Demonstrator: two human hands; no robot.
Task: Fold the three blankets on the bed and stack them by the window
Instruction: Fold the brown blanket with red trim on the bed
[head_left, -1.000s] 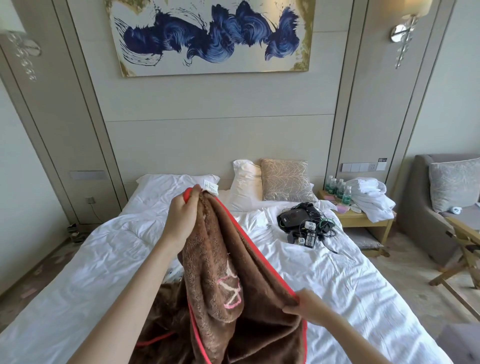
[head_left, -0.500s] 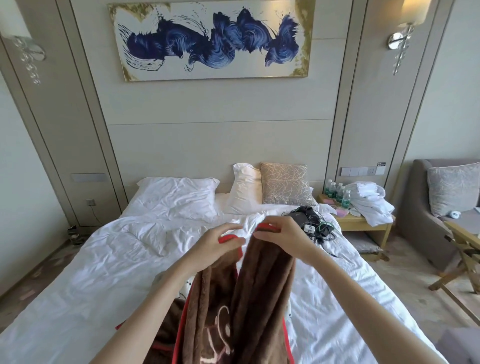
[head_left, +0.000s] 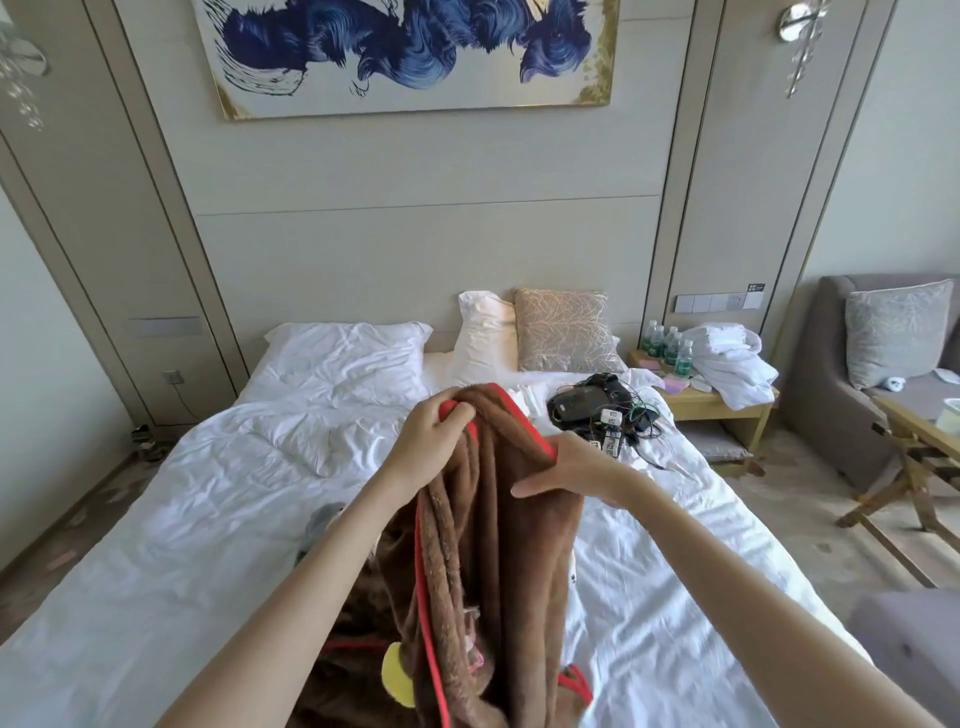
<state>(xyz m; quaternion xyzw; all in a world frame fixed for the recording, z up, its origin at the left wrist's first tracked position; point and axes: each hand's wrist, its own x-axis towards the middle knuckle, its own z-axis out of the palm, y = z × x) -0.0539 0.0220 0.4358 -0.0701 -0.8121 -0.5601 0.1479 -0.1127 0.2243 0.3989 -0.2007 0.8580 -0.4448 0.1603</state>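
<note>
brown blanket (head_left: 493, 597) cut off at bottom edge, painting (head_left: 415, 57) top cropped, bottle labels (head_left: 683, 367) unreadable

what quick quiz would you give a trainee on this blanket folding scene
1. True or false: the left hand and the right hand both hold the brown blanket.
2. What stands on the nightstand beside the white towels? A) water bottles B) a lamp C) books
3. Fill the gap: the black gear with cables lies on the bed, to the ___ of the brown blanket.
Key: 1 true; 2 A; 3 right
</note>
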